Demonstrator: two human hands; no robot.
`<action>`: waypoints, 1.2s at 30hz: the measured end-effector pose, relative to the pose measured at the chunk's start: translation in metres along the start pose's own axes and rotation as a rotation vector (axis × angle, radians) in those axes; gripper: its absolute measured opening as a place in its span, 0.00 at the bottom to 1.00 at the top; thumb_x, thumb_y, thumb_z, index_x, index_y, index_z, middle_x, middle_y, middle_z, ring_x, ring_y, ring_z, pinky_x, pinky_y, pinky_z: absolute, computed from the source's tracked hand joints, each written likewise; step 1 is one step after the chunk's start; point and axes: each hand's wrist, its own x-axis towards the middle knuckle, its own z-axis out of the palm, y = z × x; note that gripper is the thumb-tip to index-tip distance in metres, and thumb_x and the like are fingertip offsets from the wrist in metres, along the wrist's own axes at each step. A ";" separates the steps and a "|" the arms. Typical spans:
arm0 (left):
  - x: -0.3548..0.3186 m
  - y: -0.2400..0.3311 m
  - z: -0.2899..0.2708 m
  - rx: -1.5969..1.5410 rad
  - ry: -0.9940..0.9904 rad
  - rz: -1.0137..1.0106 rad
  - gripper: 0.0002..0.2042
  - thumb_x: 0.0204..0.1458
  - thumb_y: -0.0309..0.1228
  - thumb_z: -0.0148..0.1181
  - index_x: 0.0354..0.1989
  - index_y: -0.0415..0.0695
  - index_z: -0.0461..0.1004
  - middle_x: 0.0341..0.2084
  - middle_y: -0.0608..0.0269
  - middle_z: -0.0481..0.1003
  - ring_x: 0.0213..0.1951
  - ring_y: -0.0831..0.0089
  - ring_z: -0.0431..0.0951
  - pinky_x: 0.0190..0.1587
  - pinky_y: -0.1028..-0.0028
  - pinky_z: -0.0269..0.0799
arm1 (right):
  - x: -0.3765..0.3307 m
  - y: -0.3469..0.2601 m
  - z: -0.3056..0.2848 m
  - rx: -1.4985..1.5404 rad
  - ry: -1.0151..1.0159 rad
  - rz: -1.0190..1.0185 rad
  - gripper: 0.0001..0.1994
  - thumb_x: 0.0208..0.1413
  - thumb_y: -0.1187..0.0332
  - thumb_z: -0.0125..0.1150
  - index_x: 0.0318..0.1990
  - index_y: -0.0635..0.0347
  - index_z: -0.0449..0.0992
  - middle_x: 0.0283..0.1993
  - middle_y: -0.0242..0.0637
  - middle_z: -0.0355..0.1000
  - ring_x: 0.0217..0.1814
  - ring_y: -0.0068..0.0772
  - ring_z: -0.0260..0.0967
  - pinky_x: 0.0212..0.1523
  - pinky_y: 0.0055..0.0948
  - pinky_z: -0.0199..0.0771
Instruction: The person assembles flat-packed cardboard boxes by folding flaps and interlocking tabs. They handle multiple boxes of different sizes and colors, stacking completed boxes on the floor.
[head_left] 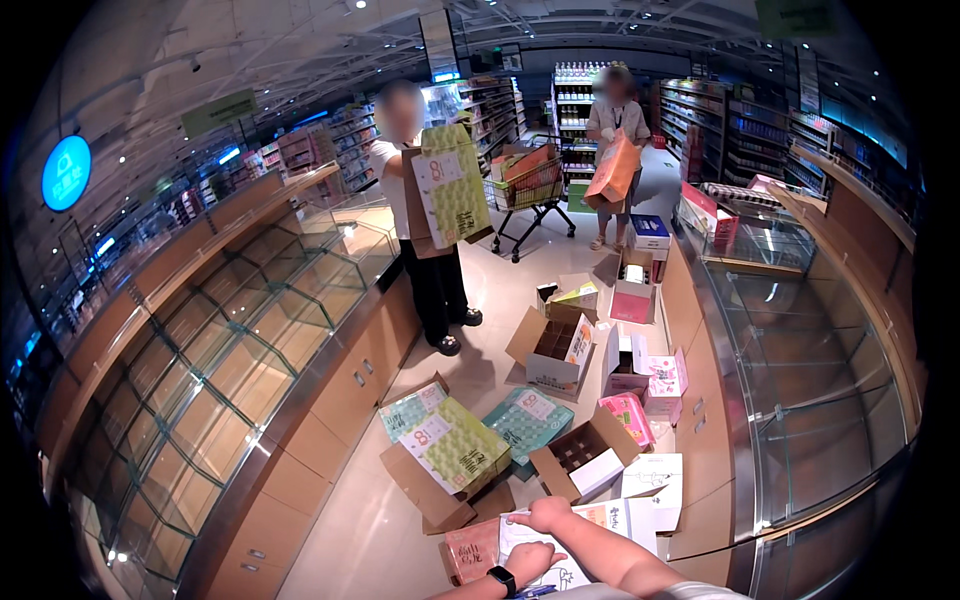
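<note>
At the bottom middle, a white cardboard box with line drawings (563, 573) lies under my two hands. My right hand (545, 513) is closed at its far edge, the fingers curled down. My left hand (530, 562), with a dark watch on the wrist, is bent over the near part of the box, fingers curled against it. Beside my left hand is a salmon-pink box (473, 550). Just beyond my right hand stands an open brown carton with dividers (585, 450). A white box (655, 478) sits to its right.
Flattened green and teal cartons (455, 445) and an open divided box (555, 350) cover the aisle floor. Glass-topped counters (235, 350) line both sides. One person holds a green carton (450, 190), another an orange one (613, 168); a loaded cart (530, 185) stands between them.
</note>
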 end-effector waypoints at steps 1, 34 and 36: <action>0.000 -0.002 -0.002 -0.021 -0.013 0.024 0.21 0.52 0.47 0.46 0.19 0.42 0.71 0.15 0.56 0.73 0.22 0.59 0.75 0.25 0.63 0.69 | -0.001 0.000 0.001 0.014 0.008 0.004 0.38 0.43 0.28 0.36 0.36 0.54 0.79 0.38 0.41 0.74 0.43 0.42 0.71 0.44 0.35 0.69; 0.037 -0.038 -0.151 -2.095 0.691 -0.350 0.25 0.58 0.41 0.38 0.08 0.51 0.46 0.05 0.74 0.47 0.09 0.79 0.46 0.14 0.76 0.44 | 0.008 -0.061 -0.056 1.580 -0.100 -0.164 0.14 0.50 0.62 0.53 0.19 0.60 0.70 0.15 0.31 0.66 0.13 0.20 0.62 0.11 0.19 0.56; 0.057 -0.018 -0.148 -2.006 0.940 -0.682 0.16 0.56 0.36 0.46 0.15 0.51 0.57 0.09 0.73 0.57 0.12 0.79 0.58 0.14 0.77 0.53 | 0.067 -0.032 -0.023 0.640 -0.018 -0.443 0.07 0.45 0.66 0.53 0.27 0.58 0.75 0.22 0.36 0.72 0.19 0.29 0.68 0.16 0.28 0.65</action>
